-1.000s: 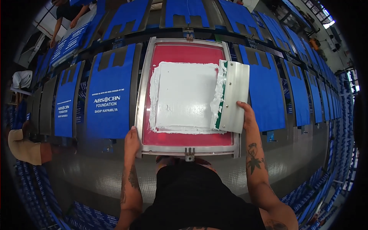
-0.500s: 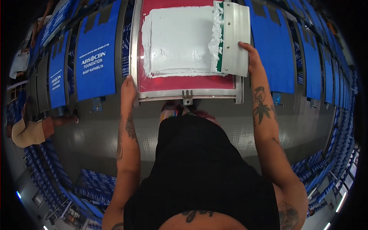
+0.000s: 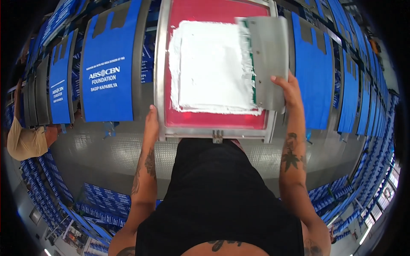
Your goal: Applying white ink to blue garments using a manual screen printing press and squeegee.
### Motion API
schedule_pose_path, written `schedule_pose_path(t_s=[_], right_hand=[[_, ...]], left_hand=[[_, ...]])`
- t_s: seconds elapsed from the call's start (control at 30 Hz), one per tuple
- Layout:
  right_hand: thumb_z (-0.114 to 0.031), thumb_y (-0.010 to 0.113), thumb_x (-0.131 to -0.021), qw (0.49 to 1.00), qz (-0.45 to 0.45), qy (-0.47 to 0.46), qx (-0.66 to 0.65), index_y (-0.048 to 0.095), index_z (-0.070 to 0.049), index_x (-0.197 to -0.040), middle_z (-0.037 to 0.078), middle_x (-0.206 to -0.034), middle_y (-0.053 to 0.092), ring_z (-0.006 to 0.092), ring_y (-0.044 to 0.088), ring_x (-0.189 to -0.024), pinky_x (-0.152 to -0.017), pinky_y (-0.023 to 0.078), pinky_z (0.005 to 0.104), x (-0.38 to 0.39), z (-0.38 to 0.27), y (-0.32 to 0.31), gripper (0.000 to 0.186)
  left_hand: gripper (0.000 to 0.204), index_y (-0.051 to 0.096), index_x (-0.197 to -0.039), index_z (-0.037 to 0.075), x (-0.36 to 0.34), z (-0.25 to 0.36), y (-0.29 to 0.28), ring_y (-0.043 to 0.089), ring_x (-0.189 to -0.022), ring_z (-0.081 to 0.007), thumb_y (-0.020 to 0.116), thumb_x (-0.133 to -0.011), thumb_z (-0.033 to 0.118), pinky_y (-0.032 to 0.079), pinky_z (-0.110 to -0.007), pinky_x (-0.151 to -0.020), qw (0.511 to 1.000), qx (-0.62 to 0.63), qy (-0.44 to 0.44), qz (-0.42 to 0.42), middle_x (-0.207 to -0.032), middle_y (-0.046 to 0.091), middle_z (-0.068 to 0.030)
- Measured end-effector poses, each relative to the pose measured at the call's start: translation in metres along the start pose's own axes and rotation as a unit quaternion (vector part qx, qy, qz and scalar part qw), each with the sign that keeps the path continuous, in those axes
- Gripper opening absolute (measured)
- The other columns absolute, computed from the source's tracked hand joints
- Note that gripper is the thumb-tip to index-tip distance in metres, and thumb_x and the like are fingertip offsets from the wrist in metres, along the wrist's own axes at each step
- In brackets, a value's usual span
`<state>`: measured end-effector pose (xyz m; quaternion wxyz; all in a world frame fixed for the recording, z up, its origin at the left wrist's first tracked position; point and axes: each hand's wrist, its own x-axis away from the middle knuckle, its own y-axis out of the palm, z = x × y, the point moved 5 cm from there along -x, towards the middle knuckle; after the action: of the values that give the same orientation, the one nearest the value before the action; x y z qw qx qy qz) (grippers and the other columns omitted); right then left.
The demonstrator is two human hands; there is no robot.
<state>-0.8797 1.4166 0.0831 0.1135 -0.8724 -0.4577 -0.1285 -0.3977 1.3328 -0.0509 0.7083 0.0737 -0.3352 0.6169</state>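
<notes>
Head view, clock directions taken from each named point: the right hand [image 3: 289, 90] is closed on the right edge of the squeegee [image 3: 270, 64], its thumb on the metal face; the squeegee's middle lies at 11 o'clock from this hand and at 2 o'clock from the left hand [image 3: 152, 121]. The left hand touches the outer side of the frame [image 3: 161, 64], near that rail's lower end; its fingers are hidden, so whether it grips cannot be told. Within the frame, the red mesh [image 3: 213, 120] bears a broad patch of white ink [image 3: 213, 68], and the green blade [image 3: 253, 68] stands along the patch's 3 o'clock margin, ink clinging to it. From the patch, a bracket [image 3: 218, 135] sits at 6 o'clock on the frame, a printed blue bag [image 3: 106, 47] lies at 9 o'clock, an unprinted blue bag [image 3: 314, 81] at 3 o'clock, and another person's tan shorts [image 3: 27, 141] show at 8 o'clock.
</notes>
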Motion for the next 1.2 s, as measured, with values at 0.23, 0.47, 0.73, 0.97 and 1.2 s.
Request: schedule_pose_path(t_s=[0.23, 0.47, 0.73, 0.97, 1.2], right_hand=[[-0.015, 0.060, -0.080, 0.726, -0.146, -0.305, 0.599, 0.060, -0.012, -0.114, 0.013, -0.094, 0.066, 0.0345, 0.063, -0.086, -0.076, 0.049, 0.0433, -0.074, -0.085, 0.132, 0.034], [-0.007, 0.059, -0.072, 0.690, -0.098, -0.363, 0.619, 0.059, -0.012, -0.114, 0.005, -0.102, 0.059, 0.0256, 0.055, -0.094, -0.079, 0.042, 0.0412, 0.063, 0.019, 0.122, 0.042], [-0.011, 0.072, -0.058, 0.781, -0.035, -0.260, 0.567, 0.067, -0.012, -0.098, 0.003, -0.104, 0.064, 0.0227, 0.058, -0.093, -0.082, 0.042, 0.0398, 0.174, 0.013, 0.058, 0.040], [-0.016, 0.069, -0.058, 0.763, -0.015, -0.287, 0.579, 0.066, -0.012, -0.075, 0.006, -0.077, 0.065, 0.0265, 0.063, -0.071, -0.062, 0.047, 0.0418, 0.047, -0.006, 0.068, 0.018], [-0.028, 0.069, -0.068, 0.756, -0.072, -0.126, 0.638, 0.071, -0.015, -0.094, 0.012, -0.088, 0.071, 0.0288, 0.068, -0.080, -0.073, 0.053, 0.0420, -0.021, -0.024, 0.073, 0.029]], left_hand=[[0.062, 0.038, -0.138, 0.000, 0.001, 0.161, 0.023, 0.045, -0.121, -0.0368, 0.064, -0.084, 0.018, 0.032, -0.046, -0.104, 0.851, -0.275, 0.442, 0.071, -0.124, 0.051, -0.0213], [0.052, 0.055, -0.119, 0.006, 0.027, 0.168, 0.088, 0.050, -0.108, -0.0284, 0.065, -0.068, 0.005, 0.036, -0.043, -0.094, 0.690, -0.460, 0.556, -0.054, -0.113, 0.055, -0.0104], [0.047, 0.063, -0.103, 0.005, 0.138, 0.137, 0.051, 0.055, -0.099, -0.0279, 0.061, -0.058, -0.009, 0.039, -0.039, -0.086, 0.783, -0.357, 0.495, -0.121, -0.099, 0.059, -0.0098], [0.032, 0.066, -0.090, 0.000, 0.010, 0.183, 0.100, 0.055, -0.093, -0.0362, 0.061, -0.060, -0.006, 0.046, -0.043, -0.086, 0.747, -0.395, 0.517, -0.139, -0.092, 0.061, -0.0176], [0.019, 0.069, -0.085, 0.001, -0.044, 0.229, 0.111, 0.061, -0.093, -0.0366, 0.065, -0.067, 0.002, 0.050, -0.044, -0.083, 0.775, -0.430, 0.432, -0.165, -0.091, 0.065, -0.0203]])
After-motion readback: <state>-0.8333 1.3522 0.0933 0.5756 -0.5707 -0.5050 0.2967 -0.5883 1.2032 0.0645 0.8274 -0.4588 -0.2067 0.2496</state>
